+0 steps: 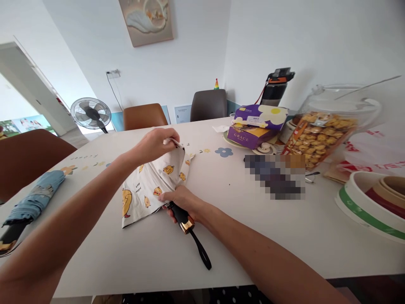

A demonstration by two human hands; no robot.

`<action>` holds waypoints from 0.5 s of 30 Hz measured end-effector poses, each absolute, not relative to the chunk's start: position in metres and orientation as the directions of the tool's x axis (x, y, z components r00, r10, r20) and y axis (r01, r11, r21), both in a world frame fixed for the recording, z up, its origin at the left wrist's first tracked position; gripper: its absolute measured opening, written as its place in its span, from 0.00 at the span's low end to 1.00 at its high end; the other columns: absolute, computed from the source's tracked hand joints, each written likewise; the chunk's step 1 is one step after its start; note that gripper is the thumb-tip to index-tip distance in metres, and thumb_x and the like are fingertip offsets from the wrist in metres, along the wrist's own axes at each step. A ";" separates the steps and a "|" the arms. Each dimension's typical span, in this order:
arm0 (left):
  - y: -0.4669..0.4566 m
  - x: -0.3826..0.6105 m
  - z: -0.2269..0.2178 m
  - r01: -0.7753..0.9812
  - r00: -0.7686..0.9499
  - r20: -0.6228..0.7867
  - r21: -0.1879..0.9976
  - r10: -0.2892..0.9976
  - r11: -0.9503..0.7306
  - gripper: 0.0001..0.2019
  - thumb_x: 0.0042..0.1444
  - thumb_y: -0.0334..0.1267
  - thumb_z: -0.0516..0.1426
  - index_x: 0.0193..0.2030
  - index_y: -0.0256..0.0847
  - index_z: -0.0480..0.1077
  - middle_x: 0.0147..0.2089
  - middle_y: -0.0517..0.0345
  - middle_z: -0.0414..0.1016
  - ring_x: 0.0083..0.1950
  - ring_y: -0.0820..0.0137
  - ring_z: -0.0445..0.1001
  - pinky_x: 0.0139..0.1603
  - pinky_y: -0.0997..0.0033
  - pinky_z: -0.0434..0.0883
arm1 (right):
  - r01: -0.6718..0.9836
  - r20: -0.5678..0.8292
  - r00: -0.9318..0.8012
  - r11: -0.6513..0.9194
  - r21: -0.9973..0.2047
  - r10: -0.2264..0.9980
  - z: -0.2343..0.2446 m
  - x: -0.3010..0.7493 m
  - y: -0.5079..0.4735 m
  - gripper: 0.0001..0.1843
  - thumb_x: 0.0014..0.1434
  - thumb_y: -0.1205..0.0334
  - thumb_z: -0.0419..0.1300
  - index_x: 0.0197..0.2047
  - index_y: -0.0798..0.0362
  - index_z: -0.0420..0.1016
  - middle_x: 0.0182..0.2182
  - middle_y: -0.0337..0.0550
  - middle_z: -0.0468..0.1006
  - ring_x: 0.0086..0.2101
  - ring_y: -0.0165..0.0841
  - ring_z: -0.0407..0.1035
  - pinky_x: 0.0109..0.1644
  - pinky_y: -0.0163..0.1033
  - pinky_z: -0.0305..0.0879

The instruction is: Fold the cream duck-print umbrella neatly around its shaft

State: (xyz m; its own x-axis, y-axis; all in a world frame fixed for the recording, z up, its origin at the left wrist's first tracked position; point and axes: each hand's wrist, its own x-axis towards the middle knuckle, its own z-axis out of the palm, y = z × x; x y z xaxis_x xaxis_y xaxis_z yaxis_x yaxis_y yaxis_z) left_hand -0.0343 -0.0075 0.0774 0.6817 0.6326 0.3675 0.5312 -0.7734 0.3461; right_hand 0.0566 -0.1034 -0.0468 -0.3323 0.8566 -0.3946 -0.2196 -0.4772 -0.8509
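Observation:
A cream umbrella (158, 173) printed with yellow ducks is bunched loosely over the table, its panels hanging in folds. My left hand (160, 141) pinches the canopy fabric near its far upper edge. Around the lower end, my right hand (183, 200) grips the umbrella close to the top of its black handle (180, 215), with the thumb on the fabric. A gold band and a black wrist strap (201, 249) hang from the handle's end towards me. Part of the canopy is hidden behind my left forearm.
On the white table (230, 240), a folded blue umbrella (38, 198) lies at the left. Purple tissue packs (249, 133), a dark bottle (274, 88), a snack jar (325, 131) and tape rolls (373, 202) stand at the right. Chairs (145, 116) line the far side.

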 end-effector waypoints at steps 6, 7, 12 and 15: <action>-0.023 -0.105 0.070 0.530 0.412 0.591 0.464 0.694 -0.710 0.05 0.45 0.30 0.52 0.26 0.42 0.68 0.32 0.62 0.72 0.38 0.72 0.69 0.42 0.72 0.64 | -0.200 -0.442 -0.328 -0.518 -0.832 0.835 -0.043 0.057 -0.104 0.12 0.46 0.65 0.62 0.31 0.56 0.62 0.19 0.38 0.69 0.15 0.25 0.62 0.14 0.29 0.61; -0.026 -0.116 0.062 0.527 0.360 0.601 0.500 0.714 -0.687 0.05 0.44 0.30 0.52 0.25 0.42 0.68 0.31 0.63 0.71 0.39 0.71 0.70 0.43 0.71 0.64 | -0.199 -0.452 -0.323 -0.527 -0.826 0.831 -0.042 0.057 -0.104 0.12 0.46 0.65 0.63 0.31 0.56 0.62 0.20 0.38 0.68 0.15 0.25 0.62 0.14 0.30 0.61; -0.033 -0.159 0.001 0.511 0.159 0.488 0.703 0.858 -0.494 0.07 0.38 0.29 0.50 0.23 0.44 0.65 0.30 0.64 0.71 0.38 0.68 0.70 0.44 0.68 0.65 | -0.207 -0.455 -0.336 -0.536 -0.819 0.825 -0.040 0.058 -0.104 0.13 0.43 0.66 0.64 0.27 0.54 0.61 0.19 0.34 0.64 0.16 0.24 0.59 0.13 0.31 0.60; -0.035 -0.169 -0.027 0.433 0.095 0.424 0.797 0.901 -0.421 0.05 0.36 0.30 0.48 0.18 0.44 0.62 0.25 0.63 0.67 0.32 0.69 0.68 0.36 0.70 0.65 | -0.204 -0.455 -0.348 -0.540 -0.817 0.820 -0.040 0.059 -0.104 0.14 0.43 0.63 0.66 0.28 0.54 0.62 0.19 0.33 0.62 0.16 0.23 0.58 0.12 0.30 0.59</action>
State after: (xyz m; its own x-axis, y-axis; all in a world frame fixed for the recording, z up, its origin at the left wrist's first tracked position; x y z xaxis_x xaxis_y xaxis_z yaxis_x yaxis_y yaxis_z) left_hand -0.1688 -0.0354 -0.0267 0.0951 0.9008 0.4236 0.4333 -0.4206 0.7971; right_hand 0.0594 -0.1040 -0.0397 -0.3477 0.8198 -0.4549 -0.2035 -0.5396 -0.8169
